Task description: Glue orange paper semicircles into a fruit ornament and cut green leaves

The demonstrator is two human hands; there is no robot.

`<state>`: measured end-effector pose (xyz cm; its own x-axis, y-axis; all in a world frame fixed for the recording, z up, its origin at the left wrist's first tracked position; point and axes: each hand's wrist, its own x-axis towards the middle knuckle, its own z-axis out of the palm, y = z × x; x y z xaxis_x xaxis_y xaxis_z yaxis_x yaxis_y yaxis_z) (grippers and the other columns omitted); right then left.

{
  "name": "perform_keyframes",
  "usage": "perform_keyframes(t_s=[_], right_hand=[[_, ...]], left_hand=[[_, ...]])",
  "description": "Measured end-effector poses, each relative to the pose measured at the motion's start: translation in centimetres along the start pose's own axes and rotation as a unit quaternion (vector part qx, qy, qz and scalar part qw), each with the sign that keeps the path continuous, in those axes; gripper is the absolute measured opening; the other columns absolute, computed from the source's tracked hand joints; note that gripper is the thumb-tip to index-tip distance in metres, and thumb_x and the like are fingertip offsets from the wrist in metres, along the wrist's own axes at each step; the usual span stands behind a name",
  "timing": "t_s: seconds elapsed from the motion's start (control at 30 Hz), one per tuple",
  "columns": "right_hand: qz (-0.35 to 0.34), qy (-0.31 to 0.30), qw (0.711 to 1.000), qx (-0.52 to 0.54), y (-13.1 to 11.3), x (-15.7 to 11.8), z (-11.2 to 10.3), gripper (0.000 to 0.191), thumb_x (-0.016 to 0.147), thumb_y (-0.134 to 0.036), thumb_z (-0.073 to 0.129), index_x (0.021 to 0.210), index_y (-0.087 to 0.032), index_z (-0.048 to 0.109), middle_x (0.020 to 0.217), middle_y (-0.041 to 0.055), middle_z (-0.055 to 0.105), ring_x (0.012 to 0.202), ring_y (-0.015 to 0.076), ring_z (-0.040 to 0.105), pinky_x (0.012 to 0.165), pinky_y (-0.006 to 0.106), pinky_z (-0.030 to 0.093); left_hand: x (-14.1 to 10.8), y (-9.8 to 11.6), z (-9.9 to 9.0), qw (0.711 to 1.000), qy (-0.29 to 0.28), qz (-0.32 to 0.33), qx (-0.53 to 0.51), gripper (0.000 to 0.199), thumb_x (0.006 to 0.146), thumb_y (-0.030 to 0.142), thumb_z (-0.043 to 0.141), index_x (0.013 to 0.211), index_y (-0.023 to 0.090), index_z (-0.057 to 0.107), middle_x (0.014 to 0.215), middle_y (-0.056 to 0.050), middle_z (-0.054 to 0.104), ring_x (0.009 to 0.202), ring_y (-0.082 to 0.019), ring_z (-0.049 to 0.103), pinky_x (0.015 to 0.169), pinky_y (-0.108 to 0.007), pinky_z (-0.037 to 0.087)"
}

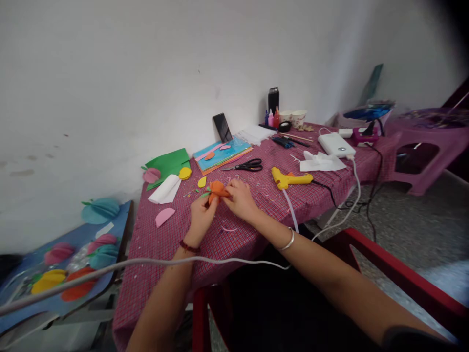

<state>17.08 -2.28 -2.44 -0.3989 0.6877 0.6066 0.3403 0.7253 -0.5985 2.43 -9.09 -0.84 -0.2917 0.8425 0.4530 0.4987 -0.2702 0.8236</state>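
Observation:
Between my hands is an orange folded-paper pumpkin point(217, 188) with a bit of green at its left side. My left hand point(201, 215) pinches it from below and left. From the right, my right hand point(240, 199) grips its edge with bent fingers. Just beyond lie a yellow paper piece point(202, 182) and black-handled scissors point(249, 165). A pink paper half-circle point(164, 216) rests to the left of my left hand. To the right of my right hand, a yellow glue gun point(291, 178) lies on the checked cloth.
Behind are green paper point(170, 164), a stack of coloured sheets point(234, 149), a phone point(222, 128) and a flask point(273, 100). A white power bank point(336, 145) sits at right. A white cable point(234, 261) crosses over my left forearm. Finished paper shapes lie on a blue board point(126, 215).

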Motion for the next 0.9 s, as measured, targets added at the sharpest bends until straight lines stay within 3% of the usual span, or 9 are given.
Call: perform_keyframes(t_s=[0.07, 0.2, 0.27, 0.33, 0.4, 0.47, 0.67, 0.77, 0.9], right_hand=[[0.004, -0.004, 1.0, 0.007, 0.0, 0.1, -0.1, 0.007, 0.084, -0.019, 0.061, 0.077, -0.018, 0.063, 0.087, 0.0067, 0.062, 0.088, 0.0228, 0.054, 0.082, 0.037, 0.037], [0.011, -0.001, 0.999, 0.047, 0.3, 0.3, -0.1, 0.008, 0.083, -0.016, 0.061, 0.075, -0.017, 0.064, 0.079, 0.0046, 0.064, 0.078, 0.0198, 0.056, 0.075, 0.032, 0.039], [0.023, 0.006, 0.997, 0.076, 0.5, 0.5, 0.2, 0.01, 0.084, -0.017, 0.06, 0.076, -0.017, 0.065, 0.075, 0.0029, 0.065, 0.072, 0.0177, 0.056, 0.07, 0.029, 0.04], [0.037, 0.013, 0.994, 0.105, 0.8, 0.5, 0.5, 0.009, 0.085, -0.018, 0.059, 0.079, -0.018, 0.066, 0.071, 0.0007, 0.065, 0.067, 0.016, 0.056, 0.065, 0.027, 0.04], [0.047, 0.019, 0.99, 0.132, 1.1, 0.5, 0.9, 0.008, 0.084, -0.017, 0.059, 0.082, -0.018, 0.067, 0.068, -0.0009, 0.064, 0.066, 0.0153, 0.056, 0.063, 0.025, 0.041], [0.049, 0.023, 0.987, 0.154, 1.3, 0.5, 1.1, 0.008, 0.083, -0.016, 0.059, 0.083, -0.018, 0.067, 0.068, -0.0012, 0.065, 0.066, 0.0153, 0.056, 0.063, 0.025, 0.042], [0.028, 0.031, 0.982, 0.183, 1.3, 0.4, 1.1, 0.013, 0.08, -0.014, 0.057, 0.07, -0.02, 0.063, 0.067, -0.0004, 0.061, 0.065, 0.0155, 0.055, 0.064, 0.026, 0.041], [0.008, 0.035, 0.982, 0.185, 1.2, 0.4, 0.9, 0.016, 0.08, -0.014, 0.056, 0.065, -0.02, 0.059, 0.067, 0.0003, 0.059, 0.064, 0.0156, 0.054, 0.063, 0.026, 0.04], [-0.001, 0.039, 0.981, 0.191, 1.3, 0.4, 1.0, 0.017, 0.081, -0.016, 0.055, 0.065, -0.02, 0.059, 0.068, 0.001, 0.058, 0.066, 0.0162, 0.054, 0.065, 0.027, 0.04]], left_hand=[[-0.3, 0.6, 0.2, 0.998, -0.014, 0.038, 0.042, 0.007, 0.076, 0.025, 0.066, 0.075, 0.019, 0.067, 0.072, 0.0, 0.06, 0.07, -0.015, 0.052, 0.068, -0.027, 0.041], [-1.0, 1.6, -0.1, 0.974, -0.056, 0.185, 0.116, 0.016, 0.083, 0.026, 0.061, 0.096, 0.02, 0.066, 0.086, -0.004, 0.064, 0.075, -0.016, 0.057, 0.071, -0.03, 0.045], [-1.2, 2.0, -0.6, 0.964, -0.026, 0.239, 0.116, 0.014, 0.087, 0.027, 0.056, 0.097, 0.019, 0.064, 0.085, -0.003, 0.063, 0.076, -0.016, 0.057, 0.07, -0.03, 0.046], [-1.4, 2.3, -1.1, 0.959, 0.042, 0.256, 0.117, 0.01, 0.088, 0.025, 0.054, 0.092, 0.019, 0.062, 0.08, -0.001, 0.06, 0.075, -0.015, 0.056, 0.07, -0.029, 0.045], [-1.4, 2.4, -1.4, 0.956, 0.099, 0.25, 0.12, 0.005, 0.087, 0.023, 0.056, 0.086, 0.019, 0.06, 0.076, 0.001, 0.056, 0.072, -0.014, 0.053, 0.067, -0.028, 0.042], [-1.4, 2.5, -1.5, 0.959, 0.121, 0.229, 0.112, 0.006, 0.087, 0.022, 0.056, 0.081, 0.02, 0.057, 0.074, 0.002, 0.053, 0.07, -0.013, 0.05, 0.066, -0.027, 0.041], [-1.0, 2.0, -0.9, 0.986, 0.105, 0.127, 0.038, 0.009, 0.089, 0.025, 0.055, 0.082, 0.02, 0.058, 0.078, 0.0, 0.055, 0.074, -0.014, 0.052, 0.07, -0.027, 0.042], [-0.7, 1.6, -0.9, 0.991, 0.104, 0.067, -0.042, 0.009, 0.086, 0.028, 0.06, 0.084, 0.02, 0.06, 0.074, 0.001, 0.056, 0.068, -0.013, 0.053, 0.064, -0.025, 0.043], [-0.4, 1.4, -1.4, 0.985, 0.087, 0.068, -0.131, 0.009, 0.085, 0.028, 0.059, 0.083, 0.019, 0.062, 0.073, 0.001, 0.058, 0.064, -0.013, 0.055, 0.062, -0.025, 0.045]])
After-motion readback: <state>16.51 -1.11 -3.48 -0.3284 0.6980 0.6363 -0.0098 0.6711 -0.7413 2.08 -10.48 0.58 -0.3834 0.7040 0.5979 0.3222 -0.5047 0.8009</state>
